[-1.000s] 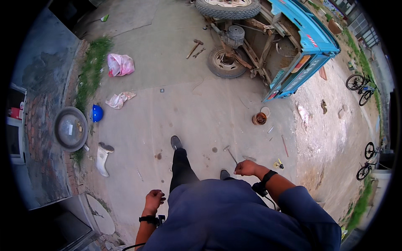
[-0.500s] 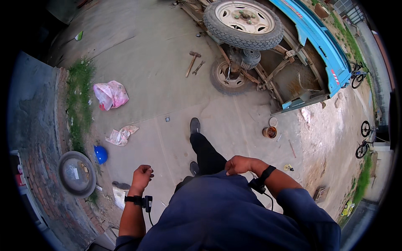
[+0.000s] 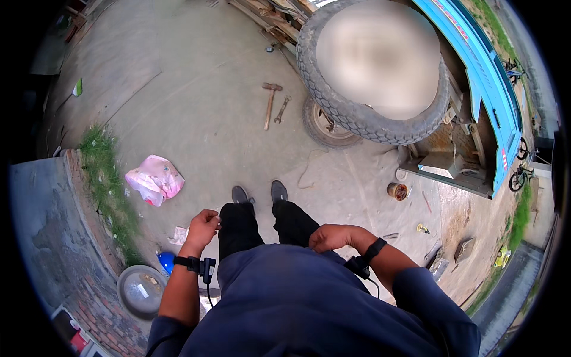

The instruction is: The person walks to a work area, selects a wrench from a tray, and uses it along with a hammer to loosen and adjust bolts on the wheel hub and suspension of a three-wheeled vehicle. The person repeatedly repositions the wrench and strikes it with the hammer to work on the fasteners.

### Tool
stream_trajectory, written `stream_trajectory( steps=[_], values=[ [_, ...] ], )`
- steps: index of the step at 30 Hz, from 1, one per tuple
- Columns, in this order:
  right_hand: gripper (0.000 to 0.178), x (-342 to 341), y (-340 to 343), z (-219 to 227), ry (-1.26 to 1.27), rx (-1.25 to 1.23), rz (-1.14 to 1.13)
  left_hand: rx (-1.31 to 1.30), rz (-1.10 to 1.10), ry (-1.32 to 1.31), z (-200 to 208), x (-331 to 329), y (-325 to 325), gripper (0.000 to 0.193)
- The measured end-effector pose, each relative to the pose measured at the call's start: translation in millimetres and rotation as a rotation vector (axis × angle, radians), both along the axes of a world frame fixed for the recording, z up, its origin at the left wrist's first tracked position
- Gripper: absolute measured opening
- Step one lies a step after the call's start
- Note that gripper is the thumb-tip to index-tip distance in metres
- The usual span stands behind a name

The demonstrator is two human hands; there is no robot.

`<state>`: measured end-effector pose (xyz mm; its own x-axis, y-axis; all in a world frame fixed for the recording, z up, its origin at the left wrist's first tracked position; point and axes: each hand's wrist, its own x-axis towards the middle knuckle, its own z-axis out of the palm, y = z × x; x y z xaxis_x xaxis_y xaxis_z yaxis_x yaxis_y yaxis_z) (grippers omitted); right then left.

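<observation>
My left hand (image 3: 204, 229) is raised in front of my left thigh, its fingers curled in and the fingertips together. Anything between them is too small to make out. My right hand (image 3: 331, 237) rests closed against the front of my dark blue shirt (image 3: 291, 291), near its lower edge, and its curled fingers hide whatever they may hold. Each wrist wears a black strap with a small device and a cable. Both my shoes stand side by side on the concrete floor (image 3: 214, 101), well short of a hammer (image 3: 270, 104) and a wrench (image 3: 282, 110).
A tipped blue vehicle (image 3: 496, 101) with a large tyre (image 3: 333, 89) fills the upper right; its wheel centre is blurred. Right of me stands a reddish-brown can (image 3: 397, 191). Leftward are a pink bag (image 3: 156, 180), a blue helmet (image 3: 167, 262), a round metal pan (image 3: 141, 291) and a brick wall.
I have stepped forward, and my feet are now level. The vehicle and tyre look nearer, while the bag, helmet and pan have slid lower in view. Both hands keep nearly the same pose.
</observation>
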<state>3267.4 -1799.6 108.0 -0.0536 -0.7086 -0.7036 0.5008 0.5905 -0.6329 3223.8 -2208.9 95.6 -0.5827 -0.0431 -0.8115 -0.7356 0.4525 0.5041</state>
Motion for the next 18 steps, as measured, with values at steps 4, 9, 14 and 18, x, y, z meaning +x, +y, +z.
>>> stream_trajectory(
  steps=[4, 9, 14, 18],
  values=[
    [0.028, -34, -16, -15, -0.130, 0.044, -0.142, 0.058, -0.130, -0.009, -38, -101, 2, 0.025],
    [0.026, -75, -54, -34, -0.120, 0.015, -0.315, 0.100, -0.360, 0.067, -79, -223, 4, 0.025],
    [0.021, -142, -99, -57, -0.312, 0.022, -0.228, 0.110, -0.626, 0.065, -155, -315, 18, 0.028],
    [0.024, -181, -109, -121, -0.179, 0.213, -0.726, 0.071, -0.756, 0.109, -225, -371, 28, 0.029]
  ],
)
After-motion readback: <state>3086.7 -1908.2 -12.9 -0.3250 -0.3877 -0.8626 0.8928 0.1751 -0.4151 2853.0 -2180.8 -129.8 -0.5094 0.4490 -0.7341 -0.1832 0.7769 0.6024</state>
